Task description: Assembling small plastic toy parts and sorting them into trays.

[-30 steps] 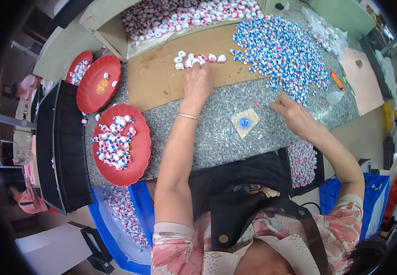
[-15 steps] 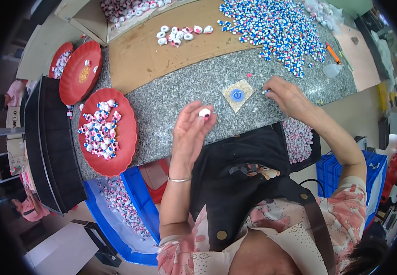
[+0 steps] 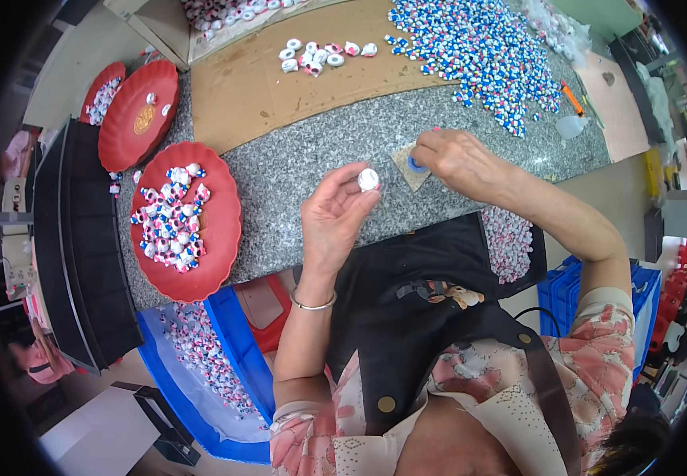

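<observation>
My left hand [image 3: 337, 216] pinches a small round white piece [image 3: 369, 179] between thumb and fingertips, its pale side facing up. To the right, my right hand [image 3: 461, 165] reaches down with fingers pressed together at a shallow blue round dish [image 3: 417, 163], covering most of it. The small blue-and-white piece seen in these fingers earlier is hidden behind them now. Under the dish lies a tan square pad [image 3: 408, 176]. A tiny pink piece [image 3: 436, 128] sits just beyond my right hand on the grey speckled table [image 3: 296, 178].
Left stands a red scalloped plate [image 3: 224, 262] of joined figures; another red plate [image 3: 117, 147] is behind it. White pieces [image 3: 311, 57] lie on cardboard [image 3: 240, 103]. Far right are a blue-and-white heap [image 3: 486, 59], an orange tool [image 3: 572, 97] and a white squeeze bottle [image 3: 572, 126].
My right hand has moved left, from beside the pad to the blue dish. My left hand has shifted slightly right, and its white piece has turned from its pink-and-dark side to a pale side.
</observation>
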Demonstrator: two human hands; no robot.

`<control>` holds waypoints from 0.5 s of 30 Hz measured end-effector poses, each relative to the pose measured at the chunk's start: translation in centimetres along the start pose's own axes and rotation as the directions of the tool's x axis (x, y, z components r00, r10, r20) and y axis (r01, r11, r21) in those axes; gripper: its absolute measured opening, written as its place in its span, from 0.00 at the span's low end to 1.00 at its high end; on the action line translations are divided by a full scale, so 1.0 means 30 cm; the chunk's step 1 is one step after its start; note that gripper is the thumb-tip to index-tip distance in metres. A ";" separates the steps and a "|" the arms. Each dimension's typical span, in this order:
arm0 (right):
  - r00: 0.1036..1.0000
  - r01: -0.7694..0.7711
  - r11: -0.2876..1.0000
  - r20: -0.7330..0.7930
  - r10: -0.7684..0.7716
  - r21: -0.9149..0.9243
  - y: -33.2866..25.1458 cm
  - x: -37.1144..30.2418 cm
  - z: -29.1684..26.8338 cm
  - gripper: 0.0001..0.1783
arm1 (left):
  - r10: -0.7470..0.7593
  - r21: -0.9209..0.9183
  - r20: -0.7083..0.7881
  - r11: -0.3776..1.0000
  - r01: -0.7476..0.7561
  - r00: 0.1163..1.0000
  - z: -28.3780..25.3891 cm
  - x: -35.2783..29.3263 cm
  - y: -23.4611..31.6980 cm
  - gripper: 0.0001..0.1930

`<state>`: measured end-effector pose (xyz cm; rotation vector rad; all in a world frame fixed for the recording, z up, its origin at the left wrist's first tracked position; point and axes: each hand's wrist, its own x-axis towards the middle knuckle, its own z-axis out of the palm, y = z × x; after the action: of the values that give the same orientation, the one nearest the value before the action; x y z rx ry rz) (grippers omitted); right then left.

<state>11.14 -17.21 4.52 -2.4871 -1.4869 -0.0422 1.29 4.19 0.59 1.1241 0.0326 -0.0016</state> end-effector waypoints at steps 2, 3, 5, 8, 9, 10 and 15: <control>1.000 0.005 1.000 0.016 -0.005 -0.002 -0.011 0.002 0.000 0.02 | 0.019 0.037 -0.019 0.999 -0.018 1.000 -0.014 -0.009 0.000 0.19; 1.000 0.008 1.000 0.030 -0.008 -0.004 -0.015 0.002 -0.001 0.03 | 0.026 0.115 -0.047 0.993 -0.021 0.999 -0.021 -0.017 -0.005 0.19; 1.000 0.013 1.000 0.009 -0.014 0.029 0.000 0.008 -0.005 0.03 | 0.035 0.194 -0.079 0.981 -0.019 0.996 -0.028 -0.023 -0.022 0.19; 0.993 -0.046 0.991 -0.104 0.059 0.126 0.004 -0.008 -0.007 0.05 | 0.157 0.301 -0.081 0.945 -0.126 0.984 0.001 -0.023 -0.053 0.18; 0.971 -0.108 0.975 -0.188 0.145 0.193 -0.003 -0.015 -0.010 0.06 | 0.178 0.315 -0.080 0.938 -0.144 0.981 0.018 -0.015 -0.058 0.17; 0.971 -0.109 0.975 -0.187 0.146 0.195 -0.014 -0.025 -0.024 0.06 | 0.199 0.328 -0.077 0.930 -0.163 0.977 0.035 -0.007 -0.065 0.17; 0.787 -0.382 0.163 0.228 0.573 0.910 -0.071 -0.069 -0.031 0.09 | 0.340 0.472 0.026 0.825 -0.311 0.940 0.094 0.023 -0.117 0.18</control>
<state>8.39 -18.23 5.53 -1.6922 -0.2656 0.5589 1.99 0.15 -1.38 1.6084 -0.1153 0.3492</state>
